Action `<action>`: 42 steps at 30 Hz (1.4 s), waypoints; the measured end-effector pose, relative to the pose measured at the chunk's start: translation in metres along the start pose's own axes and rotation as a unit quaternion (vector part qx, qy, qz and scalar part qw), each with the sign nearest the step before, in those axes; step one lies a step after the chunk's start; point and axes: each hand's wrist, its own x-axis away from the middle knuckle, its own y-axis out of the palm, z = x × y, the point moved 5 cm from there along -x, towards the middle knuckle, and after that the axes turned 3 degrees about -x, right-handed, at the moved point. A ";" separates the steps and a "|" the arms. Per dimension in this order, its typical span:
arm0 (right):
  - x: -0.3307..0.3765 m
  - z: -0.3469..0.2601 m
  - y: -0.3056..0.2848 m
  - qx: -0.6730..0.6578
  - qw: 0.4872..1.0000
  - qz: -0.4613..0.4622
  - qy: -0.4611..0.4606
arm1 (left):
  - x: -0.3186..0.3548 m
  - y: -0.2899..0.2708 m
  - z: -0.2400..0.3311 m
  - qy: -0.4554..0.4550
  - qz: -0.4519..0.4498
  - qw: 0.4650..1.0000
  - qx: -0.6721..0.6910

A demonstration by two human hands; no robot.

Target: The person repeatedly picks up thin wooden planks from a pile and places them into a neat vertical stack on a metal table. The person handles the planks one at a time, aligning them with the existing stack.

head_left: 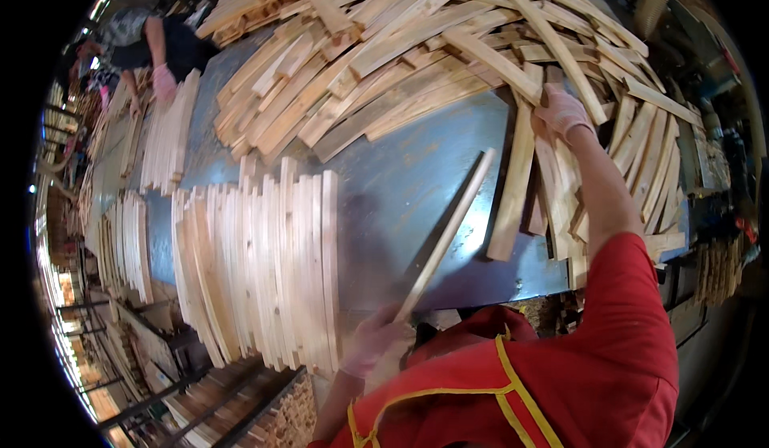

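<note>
My left hand (375,342), in a pale pink glove and slightly blurred, is closed around the near end of a narrow wooden strip (448,228). The strip slants up and away to the right over the metal tabletop (376,200). My right arm reaches far to the right, where my right hand (563,112), also gloved, closes on a wooden board (553,148) among the loose pile; its fingertips are partly hidden. Beside that hand a wider board (515,176) lies lengthwise toward me. A row of strips set side by side (268,264) stands to the left of my left hand.
A large, jumbled heap of boards (384,56) covers the far side of the table. At the far left a co-worker's gloved hand (164,84) touches another row of strips (170,132). More wood lies on a rack (232,404) below the table's left edge.
</note>
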 end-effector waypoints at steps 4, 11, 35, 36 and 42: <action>0.049 -0.021 0.036 -0.268 0.961 -0.068 -0.017 | 0.048 -0.009 -0.033 -0.011 -0.028 0.976 0.214; 0.239 -0.110 0.198 -0.479 0.868 -0.115 -0.066 | 0.051 -0.040 -0.044 0.080 0.106 0.985 0.110; 0.243 -0.145 0.081 0.017 0.995 0.073 0.058 | 0.194 -0.386 -0.083 0.201 0.509 0.764 -0.341; 0.236 -0.122 0.087 0.009 0.994 0.087 0.071 | 0.185 -0.395 -0.097 0.190 0.516 0.721 -0.422; 0.219 -0.110 0.111 -0.247 0.959 0.033 0.138 | 0.168 -0.390 -0.080 0.087 0.563 0.705 -0.423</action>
